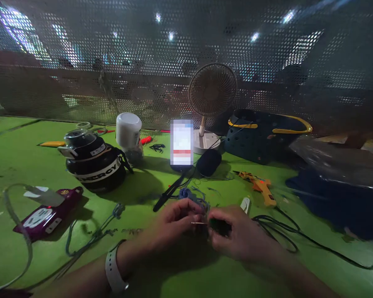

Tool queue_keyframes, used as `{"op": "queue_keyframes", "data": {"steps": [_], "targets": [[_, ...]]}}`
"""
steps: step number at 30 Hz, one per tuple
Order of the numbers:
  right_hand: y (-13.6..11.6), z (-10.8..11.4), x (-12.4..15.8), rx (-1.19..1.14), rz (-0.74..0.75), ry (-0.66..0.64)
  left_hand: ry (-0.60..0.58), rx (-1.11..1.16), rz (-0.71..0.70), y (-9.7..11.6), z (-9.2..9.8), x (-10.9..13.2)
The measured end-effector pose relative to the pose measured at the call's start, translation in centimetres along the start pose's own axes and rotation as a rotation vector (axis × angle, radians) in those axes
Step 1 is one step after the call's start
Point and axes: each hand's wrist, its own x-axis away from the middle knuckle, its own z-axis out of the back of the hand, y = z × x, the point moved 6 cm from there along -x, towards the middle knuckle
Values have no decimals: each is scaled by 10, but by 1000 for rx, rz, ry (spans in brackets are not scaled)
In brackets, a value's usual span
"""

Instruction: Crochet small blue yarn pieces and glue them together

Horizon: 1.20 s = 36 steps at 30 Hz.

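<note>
left hand (174, 221) pinching thin needle (199, 223) | right hand (238, 236) curled tight around dark piece (220, 227) | blue yarn (194, 198) just behind

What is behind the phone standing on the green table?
Behind the phone, slightly to its right, stands a small fan on a round base, with a perforated screen farther back. The phone hides the strip of table directly behind it.

We find bare table (180, 279) just short of our left hand (174, 221); past it, phone (182, 142), jug (93, 161), glue gun (260, 187) and cable (298, 236) block passage.
</note>
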Motion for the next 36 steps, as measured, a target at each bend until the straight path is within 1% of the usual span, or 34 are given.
{"op": "queue_keyframes", "data": {"steps": [2, 4, 8, 11, 14, 16, 19, 21, 27, 29, 32, 34, 36], "targets": [[-4, -1, 1, 67, 57, 5, -6, 34, 20, -2, 0, -1], [-6, -1, 2, 131, 105, 48, 22, 17, 9, -1, 2, -2], [-6, 1, 6, 247, 216, 200, 143, -31, -87, 5, 8, -4], [-6, 3, 7, 260, 244, 225, 198, -46, -151, 6, 10, -4], [-3, 9, 7, 231, 188, 234, 240, -103, -181, 7, 11, -3], [-2, 13, 6, 215, 130, 241, 241, -155, -189, 9, 10, -1], [-1, 11, 4, 167, 80, 182, 234, -216, -211, 13, 7, 1], [-2, 7, 2, 152, 78, 145, 241, -269, -236, 16, 5, 2], [-5, 1, 2, 157, 111, 116, 237, -421, -252, 15, 1, 3], [-4, 1, 3, 174, 135, 155, 240, -408, -251, 14, 1, 3], [-3, 6, 5, 174, 147, 281, 275, -316, -265, 14, 5, 3], [1, 8, 3, 84, 73, 303, 297, -253, -278, 14, 8, 2], [7, 8, 1, -37, -35, 265, 301, -214, -279, 12, 10, 1]]}}
